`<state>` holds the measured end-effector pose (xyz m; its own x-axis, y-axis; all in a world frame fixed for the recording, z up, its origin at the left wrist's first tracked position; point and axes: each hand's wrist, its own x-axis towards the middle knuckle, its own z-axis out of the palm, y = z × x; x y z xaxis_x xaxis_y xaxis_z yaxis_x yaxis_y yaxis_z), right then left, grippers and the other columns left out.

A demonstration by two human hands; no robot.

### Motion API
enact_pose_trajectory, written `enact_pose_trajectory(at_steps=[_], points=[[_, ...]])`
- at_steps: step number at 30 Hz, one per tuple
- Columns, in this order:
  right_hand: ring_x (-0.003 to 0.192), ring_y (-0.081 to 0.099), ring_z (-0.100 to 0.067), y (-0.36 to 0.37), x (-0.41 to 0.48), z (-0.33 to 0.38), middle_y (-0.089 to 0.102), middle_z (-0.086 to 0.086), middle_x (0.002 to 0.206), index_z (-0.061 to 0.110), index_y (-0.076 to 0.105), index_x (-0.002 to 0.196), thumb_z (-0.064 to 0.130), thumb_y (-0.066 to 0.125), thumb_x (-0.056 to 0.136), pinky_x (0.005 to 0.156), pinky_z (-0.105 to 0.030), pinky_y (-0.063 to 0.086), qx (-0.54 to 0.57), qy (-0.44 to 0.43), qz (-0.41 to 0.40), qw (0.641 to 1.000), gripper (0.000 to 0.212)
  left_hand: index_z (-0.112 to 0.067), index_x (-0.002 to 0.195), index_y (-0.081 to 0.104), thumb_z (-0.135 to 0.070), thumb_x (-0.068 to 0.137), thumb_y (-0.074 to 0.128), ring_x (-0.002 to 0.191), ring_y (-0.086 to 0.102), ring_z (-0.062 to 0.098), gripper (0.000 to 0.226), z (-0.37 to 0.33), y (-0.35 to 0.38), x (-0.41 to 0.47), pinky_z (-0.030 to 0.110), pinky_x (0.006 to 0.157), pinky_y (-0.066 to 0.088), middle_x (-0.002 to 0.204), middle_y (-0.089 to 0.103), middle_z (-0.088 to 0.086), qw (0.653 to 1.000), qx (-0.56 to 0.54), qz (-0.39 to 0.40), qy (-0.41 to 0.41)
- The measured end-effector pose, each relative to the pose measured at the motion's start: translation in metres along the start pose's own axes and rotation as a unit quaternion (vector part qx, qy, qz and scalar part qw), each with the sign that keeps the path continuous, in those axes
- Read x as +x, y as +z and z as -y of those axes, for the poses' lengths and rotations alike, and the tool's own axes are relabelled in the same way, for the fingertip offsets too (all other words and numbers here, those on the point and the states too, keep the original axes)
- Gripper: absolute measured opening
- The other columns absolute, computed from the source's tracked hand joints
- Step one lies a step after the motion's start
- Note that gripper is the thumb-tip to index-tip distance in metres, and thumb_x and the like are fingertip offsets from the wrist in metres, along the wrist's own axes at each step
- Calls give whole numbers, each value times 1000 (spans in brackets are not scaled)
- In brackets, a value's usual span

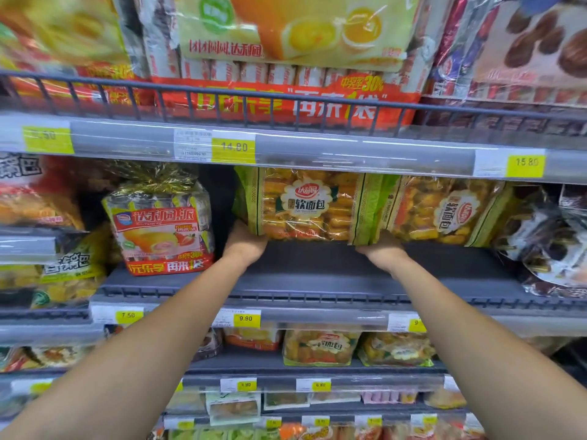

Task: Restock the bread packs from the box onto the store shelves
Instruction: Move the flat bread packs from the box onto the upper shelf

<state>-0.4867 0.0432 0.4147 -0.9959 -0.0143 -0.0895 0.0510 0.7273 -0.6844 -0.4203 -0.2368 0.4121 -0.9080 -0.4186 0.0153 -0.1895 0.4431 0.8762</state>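
Note:
A green and orange bread pack stands upright at the back of the dark grey middle shelf. My left hand grips its lower left corner and my right hand grips its lower right corner; both arms reach up from below. A second bread pack of the same kind leans tilted just to its right, touching it. The fingers of both hands are hidden behind or under the pack. The box is not in view.
A red and yellow pie bag stands left of the held pack, with a dark gap between them. Dark-wrapped packs crowd the shelf's right end. A rail runs along the shelf front. Full shelves sit above and below.

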Motion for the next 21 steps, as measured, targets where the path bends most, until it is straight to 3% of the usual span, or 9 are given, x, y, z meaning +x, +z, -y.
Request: enact_pose_trajectory(at_steps=[4, 6, 8, 10, 13, 16, 21], points=[[115, 56, -35, -19, -49, -11, 63, -13, 114, 6, 62, 118, 49, 64, 89, 89, -39, 48, -101, -21, -32, 994, 51, -22, 122, 60, -42, 78, 56, 112, 63, 34, 49, 0, 0, -37, 41, 95, 55, 120, 65, 9, 995, 99, -1, 29], [131, 42, -36, -26, -76, -26, 54, -15, 129, 5, 54, 128, 49, 62, 92, 101, -43, 42, -135, -60, -83, 985, 58, -14, 127, 54, -33, 84, 58, 118, 55, 35, 47, -7, 7, -78, 46, 98, 51, 125, 59, 12, 983, 152, -40, 91], [141, 32, -29, -27, -105, -45, 44, -10, 147, 11, 43, 145, 46, 62, 93, 112, -43, 35, -135, -144, -130, 972, 65, -15, 136, 50, -20, 91, 58, 130, 46, 29, 46, -9, 22, -121, 44, 108, 43, 138, 52, 8, 961, 156, -77, 213], [141, 34, -23, -22, -130, -73, 44, -4, 149, 17, 45, 145, 39, 63, 93, 116, -42, 33, -106, -218, -169, 955, 59, -19, 139, 51, -13, 90, 57, 137, 42, 22, 50, -2, 41, -159, 39, 113, 37, 147, 49, 2, 944, 125, -73, 298], [136, 43, -24, -7, -165, -125, 49, -4, 143, 17, 55, 135, 32, 66, 90, 113, -45, 36, -108, -280, -214, 930, 48, -18, 136, 54, -9, 87, 58, 137, 43, 22, 51, 29, 81, -205, 38, 115, 34, 148, 49, 1, 923, 144, -32, 356], [130, 47, -28, 15, -195, -184, 52, -8, 140, 14, 60, 129, 28, 68, 84, 108, -42, 37, -134, -278, -223, 925, 47, -10, 133, 58, -4, 81, 60, 138, 45, 27, 53, 72, 125, -242, 38, 118, 31, 147, 51, 7, 903, 161, 20, 398], [127, 51, -30, 75, -235, -296, 53, -9, 138, 14, 61, 126, 31, 67, 83, 105, -47, 40, -150, -208, -168, 952, 46, -13, 136, 56, -5, 79, 60, 141, 43, 29, 57, 171, 190, -290, 43, 115, 36, 150, 49, 7, 904, 195, 111, 364]])
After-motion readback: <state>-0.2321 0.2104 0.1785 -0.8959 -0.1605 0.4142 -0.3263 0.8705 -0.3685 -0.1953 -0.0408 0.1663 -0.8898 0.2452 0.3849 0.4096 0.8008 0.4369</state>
